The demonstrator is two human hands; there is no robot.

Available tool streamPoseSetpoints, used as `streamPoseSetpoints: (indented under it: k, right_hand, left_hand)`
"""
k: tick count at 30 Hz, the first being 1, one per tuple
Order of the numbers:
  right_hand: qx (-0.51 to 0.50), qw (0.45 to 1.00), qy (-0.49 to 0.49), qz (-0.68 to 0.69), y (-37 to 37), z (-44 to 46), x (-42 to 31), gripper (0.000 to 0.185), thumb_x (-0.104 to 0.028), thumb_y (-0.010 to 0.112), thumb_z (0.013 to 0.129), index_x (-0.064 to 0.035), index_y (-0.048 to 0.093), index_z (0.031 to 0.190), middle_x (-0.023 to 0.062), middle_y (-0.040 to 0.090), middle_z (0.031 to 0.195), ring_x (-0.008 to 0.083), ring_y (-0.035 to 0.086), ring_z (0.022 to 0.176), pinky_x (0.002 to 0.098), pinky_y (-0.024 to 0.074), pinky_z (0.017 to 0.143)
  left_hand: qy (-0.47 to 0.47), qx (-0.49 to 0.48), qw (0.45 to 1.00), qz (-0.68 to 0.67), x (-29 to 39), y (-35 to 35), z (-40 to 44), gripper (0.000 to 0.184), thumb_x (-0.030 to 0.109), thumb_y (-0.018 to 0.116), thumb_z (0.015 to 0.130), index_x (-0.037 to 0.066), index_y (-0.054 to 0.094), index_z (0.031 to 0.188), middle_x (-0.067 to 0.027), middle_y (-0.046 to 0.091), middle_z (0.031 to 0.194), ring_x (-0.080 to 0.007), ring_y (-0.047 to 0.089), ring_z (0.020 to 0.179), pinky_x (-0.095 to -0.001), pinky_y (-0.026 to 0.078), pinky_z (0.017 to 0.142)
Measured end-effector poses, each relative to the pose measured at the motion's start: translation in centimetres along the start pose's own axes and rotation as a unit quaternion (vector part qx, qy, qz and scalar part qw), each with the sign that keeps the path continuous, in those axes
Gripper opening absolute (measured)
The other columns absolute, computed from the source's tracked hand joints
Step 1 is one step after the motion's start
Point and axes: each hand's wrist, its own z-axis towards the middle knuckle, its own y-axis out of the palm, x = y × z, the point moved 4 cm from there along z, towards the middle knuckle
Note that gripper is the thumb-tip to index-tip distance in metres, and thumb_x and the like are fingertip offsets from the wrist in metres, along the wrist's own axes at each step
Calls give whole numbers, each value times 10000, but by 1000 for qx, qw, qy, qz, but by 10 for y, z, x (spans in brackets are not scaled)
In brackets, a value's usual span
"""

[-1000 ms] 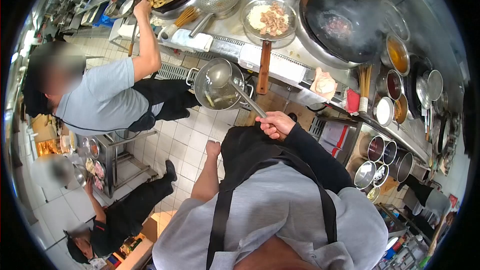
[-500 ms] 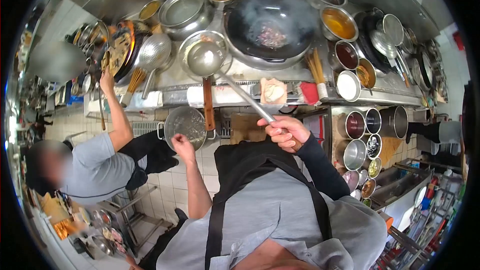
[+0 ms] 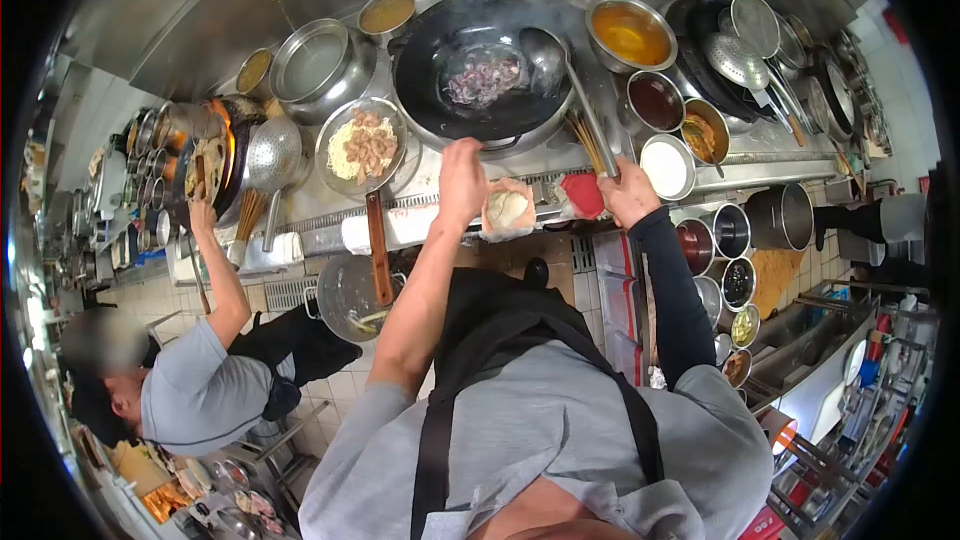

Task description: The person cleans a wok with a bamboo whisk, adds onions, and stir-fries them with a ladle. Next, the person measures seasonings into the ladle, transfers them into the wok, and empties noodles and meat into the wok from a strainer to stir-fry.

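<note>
My right hand (image 3: 628, 192) is wrapped round the handle of a long metal ladle (image 3: 592, 115). The ladle's bowl rests inside the right side of a black wok (image 3: 425, 65). Chopped purple-and-white pieces, perhaps onion (image 3: 482, 78), lie at the wok's bottom in a shiny liquid with light smoke above. Beside the wok's front rim, near its front handle (image 3: 502, 143), is my left hand (image 3: 463, 182) with fingers curled together; anything inside them is hidden. To its left sits a wooden-handled strainer (image 3: 378, 252) carrying noodles and brown meat pieces (image 3: 364, 148).
A co-worker's hand (image 3: 202, 212) works at another wok on the left. Bowls of orange liquid (image 3: 632, 32), dark red sauce (image 3: 656, 100) and white contents (image 3: 666, 166) flank my right arm. A perforated skimmer (image 3: 273, 152) and a pot (image 3: 362, 290) are at left.
The ladle has moved from over the strainer into the wok, uncovering noodles and meat. My left hand has risen from near the pot to the wok's front. My right hand has shifted right.
</note>
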Motion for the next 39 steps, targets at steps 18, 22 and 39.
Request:
streamPoseSetpoints:
  k: [18, 22, 39]
  right_hand:
    - [155, 828, 71, 534, 99, -80, 57, 318, -47, 579, 994, -58, 530, 1308, 5, 505, 756, 60, 402, 479, 236, 308, 376]
    - [275, 766, 50, 579, 67, -140, 84, 294, -63, 547, 996, -50, 537, 1289, 7, 501, 769, 59, 388, 478, 239, 320, 386]
    - [459, 802, 255, 285, -35, -216, 248, 235, -191, 612, 959, 38, 576, 992, 69, 545, 672, 166, 521, 457, 341, 397, 383]
  left_hand:
    - [15, -183, 983, -6, -50, 78, 32, 114, 50, 589, 964, 21, 662, 1047, -251, 713, 948, -437, 699, 925, -492, 537, 815]
    - [-9, -221, 975, -33, -53, 81, 37, 119, 45, 595, 945, 11, 640, 1050, -239, 710, 900, -426, 701, 876, -473, 531, 801]
    - [-16, -231, 970, 79, -23, 79, 32, 137, 35, 536, 949, -3, 593, 1068, -275, 682, 905, -462, 669, 844, -515, 504, 757]
